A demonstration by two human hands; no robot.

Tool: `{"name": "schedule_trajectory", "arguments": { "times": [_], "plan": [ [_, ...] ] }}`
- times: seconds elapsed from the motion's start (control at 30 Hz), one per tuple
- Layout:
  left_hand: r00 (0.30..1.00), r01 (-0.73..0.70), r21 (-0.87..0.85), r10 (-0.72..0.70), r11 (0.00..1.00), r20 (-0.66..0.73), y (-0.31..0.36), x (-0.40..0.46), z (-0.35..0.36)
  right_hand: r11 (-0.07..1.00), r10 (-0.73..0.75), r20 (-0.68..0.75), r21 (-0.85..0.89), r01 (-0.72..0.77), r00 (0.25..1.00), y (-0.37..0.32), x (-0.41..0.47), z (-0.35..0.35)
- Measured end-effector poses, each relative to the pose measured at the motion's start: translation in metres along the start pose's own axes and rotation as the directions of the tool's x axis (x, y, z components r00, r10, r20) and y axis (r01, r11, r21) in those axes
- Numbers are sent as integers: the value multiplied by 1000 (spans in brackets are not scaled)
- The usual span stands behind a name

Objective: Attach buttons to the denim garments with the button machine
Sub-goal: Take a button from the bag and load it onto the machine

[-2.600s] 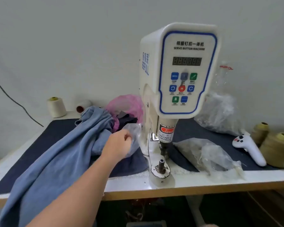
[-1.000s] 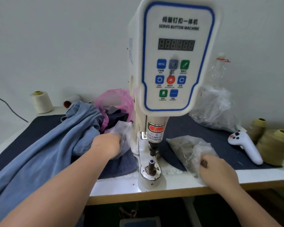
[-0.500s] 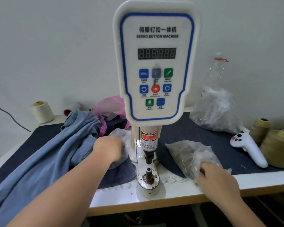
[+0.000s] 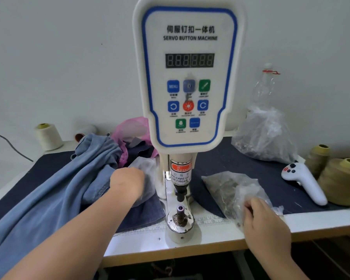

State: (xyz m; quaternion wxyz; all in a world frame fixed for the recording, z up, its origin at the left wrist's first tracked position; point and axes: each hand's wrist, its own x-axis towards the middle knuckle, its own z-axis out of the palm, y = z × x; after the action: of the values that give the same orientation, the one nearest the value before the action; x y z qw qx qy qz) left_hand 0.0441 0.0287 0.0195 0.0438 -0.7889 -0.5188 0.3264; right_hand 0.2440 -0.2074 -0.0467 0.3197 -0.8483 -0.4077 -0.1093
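- Button machine [image 4: 187, 77] standing center on table [image 4: 220, 237], panel facing cam, lower die post [image 4: 180, 210] sitting bare at front.
- L hand [image 4: 127, 183] reaching into small clear bag [image 4: 148, 168] just L of machine column; fingers hidden by the hand's back, can't tell grip.
- R hand [image 4: 265, 225] curling fingers on clear bag of buttons [image 4: 228, 188] R of die, pinching the plastic.
- Light denim garment [image 4: 55, 188] lying heaped on L side, draping off front edge, under L forearm.
- 2 olive thread cones [image 4: 339, 178] & white controller [image 4: 303, 182] sitting far R.
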Motion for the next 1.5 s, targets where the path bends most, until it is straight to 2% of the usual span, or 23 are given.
{"name": "schedule_trajectory", "arguments": {
  "times": [0.03, 0.07, 0.13, 0.17, 0.27, 0.47, 0.57, 0.6, 0.7, 0.77, 0.9, 1.0, 1.1, 1.2, 1.3, 1.5],
  "plan": [
    [999, 36, -30, -37, 999, -23, -1, 2, 1, 999, -14, -28, 31, 15, 1000, 0, -1, 1],
    [992, 69, -52, -74, 996, -105, -2, 0, 4, 998, -31, -49, 49, 33, 998, 1, -2, 1],
    [925, 66, -68, -87, 995, -370, -4, -2, 10, 996, -63, -85, 60, 69, 994, 4, -4, 3],
    [913, 40, -40, -53, 998, -405, -3, -4, 10, 995, -76, -103, 62, 83, 992, 5, -5, 5],
    [965, 8, -4, -9, 1000, -262, -1, -13, 8, 990, -105, -148, 75, 117, 983, 9, -6, 9],
    [953, -17, -47, 2, 999, -303, -3, -20, 10, 985, -119, -191, 97, 140, 974, 13, -7, 14],
    [900, -28, -58, 0, 998, -436, -4, -21, 17, 986, -118, -192, 93, 137, 974, 15, -8, 15],
    [897, -30, -67, -3, 997, -442, -4, -19, 19, 986, -116, -194, 91, 136, 974, 15, -8, 15],
    [947, -1, -146, -46, 989, -316, -4, -13, 15, 987, -104, -202, 96, 125, 974, 14, -8, 16],
    [951, -10, -204, -54, 979, -305, -5, -11, 16, 988, -93, -203, 101, 115, 975, 14, -9, 17],
    [846, -94, -302, -84, 949, -527, -6, -13, 30, 988, -92, -213, 104, 116, 973, 14, -8, 17],
    [810, -132, -411, -141, 902, -570, -8, -13, 32, 987, -97, -212, 107, 122, 972, 14, -9, 18],
    [730, -190, -457, -186, 869, -657, -6, -13, 37, 987, -89, -214, 114, 115, 973, 15, -10, 19],
    [671, -268, -564, -269, 781, -691, 2, -19, 41, 987, -80, -209, 117, 106, 975, 15, -9, 19],
    [662, -377, -654, -303, 656, -686, 9, -30, 40, 987, -74, -207, 121, 101, 976, 14, -9, 19],
    [738, -612, -721, -93, 326, -669, 34, -71, 61, 989, -69, -196, 118, 94, 978, 14, -9, 17]
  ]
}}
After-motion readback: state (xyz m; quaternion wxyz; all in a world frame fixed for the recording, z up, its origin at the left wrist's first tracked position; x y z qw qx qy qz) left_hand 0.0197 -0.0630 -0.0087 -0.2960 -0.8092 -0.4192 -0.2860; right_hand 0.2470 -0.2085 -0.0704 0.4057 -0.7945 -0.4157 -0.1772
